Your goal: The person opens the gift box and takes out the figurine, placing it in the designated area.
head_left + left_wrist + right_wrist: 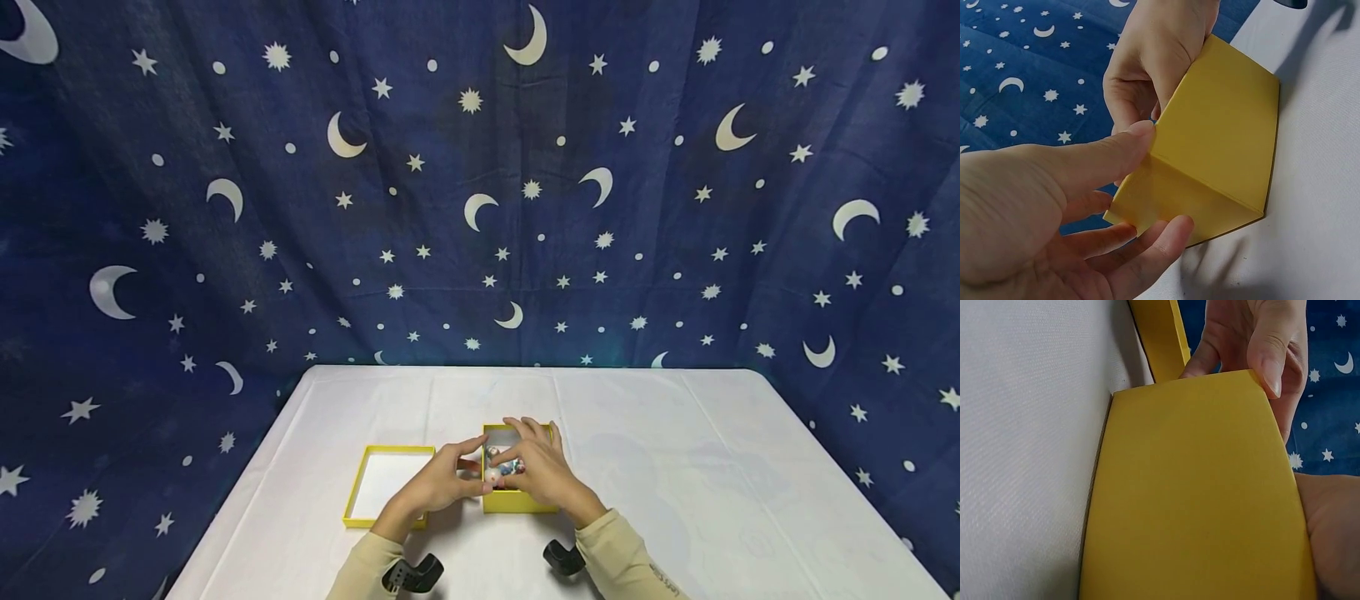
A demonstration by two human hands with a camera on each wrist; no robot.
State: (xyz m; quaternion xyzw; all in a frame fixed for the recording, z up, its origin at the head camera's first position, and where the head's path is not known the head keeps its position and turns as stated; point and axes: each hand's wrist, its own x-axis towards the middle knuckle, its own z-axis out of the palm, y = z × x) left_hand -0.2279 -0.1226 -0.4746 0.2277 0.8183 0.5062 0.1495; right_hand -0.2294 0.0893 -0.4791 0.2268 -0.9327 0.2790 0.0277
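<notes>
A yellow open-topped box (517, 502) stands on the table, holding small round multicoloured pieces (493, 477) that are too small to make out. My left hand (444, 482) holds the box at its near left corner. In the left wrist view its thumb (1129, 140) lies on the top edge and the other fingers bear against the outer left wall. My right hand (543, 468) reaches over the right side into the box, thumb and forefinger spread around the pieces. Whether it grips one is hidden. The right wrist view shows mostly the box's near wall (1191, 487).
A shallow yellow-rimmed lid (390, 448) with a white inside lies left of the box, close to my left forearm. White cloth covers the table (675, 467). Behind hangs a dark blue curtain (450, 208) with moons and stars.
</notes>
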